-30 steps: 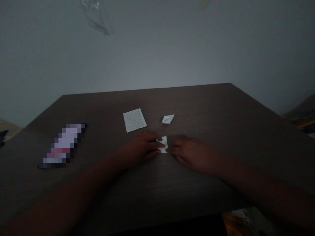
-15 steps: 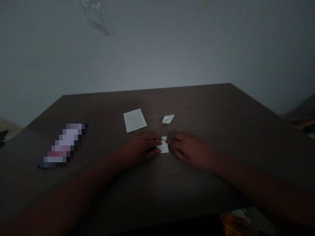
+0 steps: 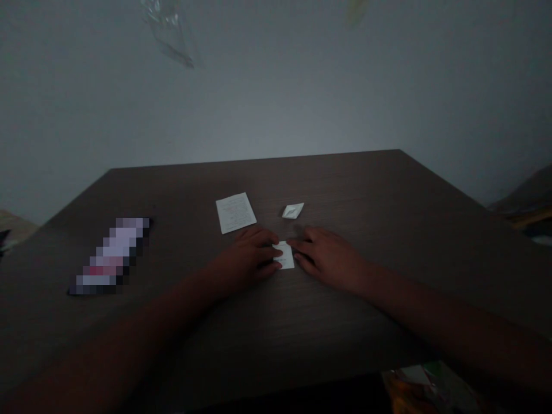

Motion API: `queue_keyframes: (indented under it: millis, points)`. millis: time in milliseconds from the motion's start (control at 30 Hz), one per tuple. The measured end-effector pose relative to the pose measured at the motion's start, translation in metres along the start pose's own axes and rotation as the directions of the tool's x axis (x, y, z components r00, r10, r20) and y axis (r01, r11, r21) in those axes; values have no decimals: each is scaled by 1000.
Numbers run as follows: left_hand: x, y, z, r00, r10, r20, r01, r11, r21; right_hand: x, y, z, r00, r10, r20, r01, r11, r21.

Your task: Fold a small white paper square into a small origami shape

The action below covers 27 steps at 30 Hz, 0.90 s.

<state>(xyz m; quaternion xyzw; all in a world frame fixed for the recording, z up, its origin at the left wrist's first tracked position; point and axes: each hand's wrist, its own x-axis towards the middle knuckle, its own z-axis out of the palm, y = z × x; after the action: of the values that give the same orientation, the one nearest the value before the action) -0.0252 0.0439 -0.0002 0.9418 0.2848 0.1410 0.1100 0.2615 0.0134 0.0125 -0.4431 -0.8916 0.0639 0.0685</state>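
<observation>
A small folded piece of white paper (image 3: 285,259), roughly square with faint print, lies flat on the table. My left hand (image 3: 248,257) comes from its left, fingers spread and stretched, with the fingertips resting on the paper's left part. On the other side, my right hand (image 3: 328,256) has its fingers apart; the index fingertip touches the paper near its upper right corner. Neither hand is wrapped round anything. Just beyond the hands sits a small folded paper boat (image 3: 293,211). A larger square of printed paper (image 3: 236,213) lies beyond my left hand.
A phone (image 3: 112,253) with a blurred-out screen lies on the left of the dark wooden table (image 3: 181,190). Behind the table rises a pale wall (image 3: 276,86) with a clear plastic bag (image 3: 170,31) on it. Something colourful (image 3: 414,388) shows below the near edge.
My right index finger has shifted slightly left and up, to the paper's upper right corner. My left hand stays nearly still on the paper. The view has tilted very slightly.
</observation>
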Motion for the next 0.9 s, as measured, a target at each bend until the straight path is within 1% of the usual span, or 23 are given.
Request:
queue_keyframes:
  millis: [133,267,467,567,700,833,900]
  points:
    - [1,2,-6,999,-30,30,30,999,16,1,-1,-3,999,28,20,-28,999,15]
    - [3,2,-7,989,-138,58,140,990,-25,3,-2,-3,998,49,27,-50,998,26]
    - [5,4,-4,969,-245,44,245,969,-9,4,-2,6,998,59,-34,-58,997,50]
    - [4,5,-2,968,-250,29,250,968,10,4,-2,9,996,67,-50,-64,996,67]
    - [3,6,1,975,-224,-6,224,974,28,3,-2,11,994,92,-55,-86,992,96]
    - [2,5,2,983,-177,-46,179,984,25,4,-3,8,994,105,-22,-101,987,125]
    - [3,3,1,985,-167,-30,168,985,27,4,-3,6,994,110,5,-109,985,135]
